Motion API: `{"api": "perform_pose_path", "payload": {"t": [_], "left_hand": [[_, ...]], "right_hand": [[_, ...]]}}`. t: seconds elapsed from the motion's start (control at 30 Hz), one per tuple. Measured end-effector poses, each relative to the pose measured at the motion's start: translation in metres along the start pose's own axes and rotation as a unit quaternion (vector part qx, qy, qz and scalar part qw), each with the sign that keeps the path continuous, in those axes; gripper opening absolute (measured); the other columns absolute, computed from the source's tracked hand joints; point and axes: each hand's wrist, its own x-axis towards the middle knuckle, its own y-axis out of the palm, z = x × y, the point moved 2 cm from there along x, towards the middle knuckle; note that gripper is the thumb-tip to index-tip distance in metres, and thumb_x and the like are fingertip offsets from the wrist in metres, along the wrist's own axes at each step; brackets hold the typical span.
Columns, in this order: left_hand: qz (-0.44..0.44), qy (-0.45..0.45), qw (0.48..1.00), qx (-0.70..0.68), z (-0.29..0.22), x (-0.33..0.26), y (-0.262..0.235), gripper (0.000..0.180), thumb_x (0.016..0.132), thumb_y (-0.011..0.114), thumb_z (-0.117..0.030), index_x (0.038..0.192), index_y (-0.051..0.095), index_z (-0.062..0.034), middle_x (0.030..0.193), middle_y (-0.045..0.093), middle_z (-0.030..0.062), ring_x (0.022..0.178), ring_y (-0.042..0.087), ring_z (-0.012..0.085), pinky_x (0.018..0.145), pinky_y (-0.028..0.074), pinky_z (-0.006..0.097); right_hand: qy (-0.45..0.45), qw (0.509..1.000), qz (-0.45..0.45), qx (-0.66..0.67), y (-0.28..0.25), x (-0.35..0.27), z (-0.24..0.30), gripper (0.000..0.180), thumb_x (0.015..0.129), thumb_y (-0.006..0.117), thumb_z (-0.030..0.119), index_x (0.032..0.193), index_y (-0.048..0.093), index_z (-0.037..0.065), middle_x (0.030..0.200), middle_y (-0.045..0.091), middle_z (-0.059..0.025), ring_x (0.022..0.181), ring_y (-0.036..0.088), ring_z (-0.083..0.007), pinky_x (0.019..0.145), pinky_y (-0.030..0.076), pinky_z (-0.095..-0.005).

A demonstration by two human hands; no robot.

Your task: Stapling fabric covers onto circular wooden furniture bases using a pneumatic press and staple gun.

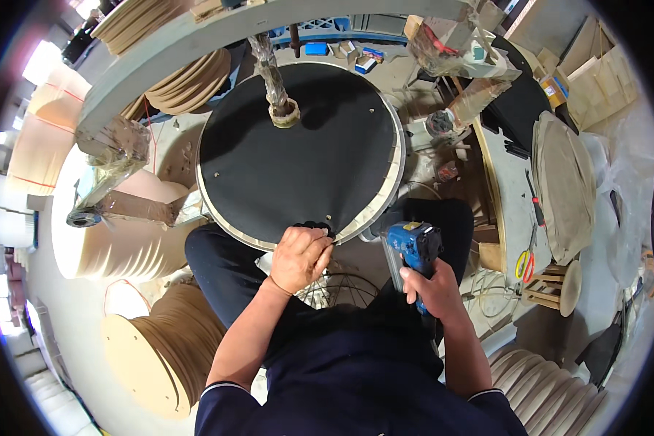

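Note:
A round board with black fabric (291, 174) over it lies in front of me, its pale rim (385, 190) showing along the right and lower edge. A plastic-wrapped post (269, 73) comes down onto the fabric near the far side. My left hand (301, 256) is closed at the near edge of the board, its fingers pinching a gathered bit of the black fabric. Just right of that edge, my right hand (432, 289) grips a blue staple gun (413, 243), held upright and apart from the fabric. The fingers wrap its handle.
Stacks of round boards stand at the left (163, 345) and lower right (545, 392). A grey beam (196, 43) arches across the far side. On the right bench (505, 211) are orange-handled scissors (527, 263), a red-handled screwdriver (536, 207) and a pile of beige round covers (563, 189).

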Motion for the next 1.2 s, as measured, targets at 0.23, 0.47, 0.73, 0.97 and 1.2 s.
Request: {"api": "perform_pose_path", "payload": {"t": [0.23,0.47,0.73,0.97,1.2], "left_hand": [[0.022,0.007,1.0,0.004,-0.007,0.004,0.003,0.02,0.082,0.083,-0.01,0.102,0.077,-0.0073,0.107,0.07,0.0042,0.098,0.068,0.0242,0.091,0.054,0.039],[0.0,-0.017,1.0,-0.008,-0.022,0.014,0.023,0.019,0.086,0.079,-0.009,0.105,0.076,-0.0071,0.111,0.071,0.0049,0.101,0.068,0.0255,0.092,0.054,0.039],[0.025,-0.031,0.999,0.023,0.0,-0.013,-0.026,0.037,0.081,0.078,-0.005,0.118,0.074,-0.0081,0.125,0.069,0.0085,0.116,0.066,0.0308,0.102,0.05,0.048],[0.0,-0.057,0.995,0.078,0.025,-0.028,-0.052,0.032,0.082,0.084,-0.007,0.113,0.077,-0.0083,0.115,0.071,0.0063,0.109,0.068,0.0289,0.097,0.053,0.046],[-0.001,-0.015,0.995,0.098,0.011,-0.014,-0.026,0.028,0.083,0.083,-0.009,0.11,0.077,-0.0078,0.109,0.071,0.0043,0.1,0.068,0.0251,0.09,0.054,0.042]], "right_hand": [[0.023,1.0,-0.007,0.009,-0.001,-0.001,-0.003,0.02,0.098,0.074,0.016,0.11,0.067,0.001,0.074,0.066,-0.0046,0.059,0.061,-0.0104,0.06,0.049,-0.0273],[0.014,1.0,0.004,-0.001,0.004,0.006,-0.005,0.019,0.098,0.072,0.017,0.107,0.066,0.001,0.072,0.066,-0.0046,0.057,0.061,-0.0108,0.058,0.048,-0.0273],[-0.004,1.0,-0.01,0.004,-0.004,-0.004,-0.006,0.018,0.097,0.074,0.018,0.095,0.066,0.002,0.071,0.065,-0.0033,0.058,0.061,-0.0095,0.059,0.047,-0.0259],[-0.006,1.0,-0.005,0.018,-0.001,-0.001,-0.006,0.022,0.098,0.075,0.018,0.108,0.068,0.001,0.072,0.066,-0.0029,0.058,0.061,-0.009,0.059,0.048,-0.0249],[-0.003,1.0,0.002,0.011,-0.002,-0.003,-0.008,0.019,0.097,0.075,0.019,0.1,0.066,0.002,0.072,0.066,-0.0032,0.058,0.061,-0.0092,0.059,0.048,-0.0253]]}}
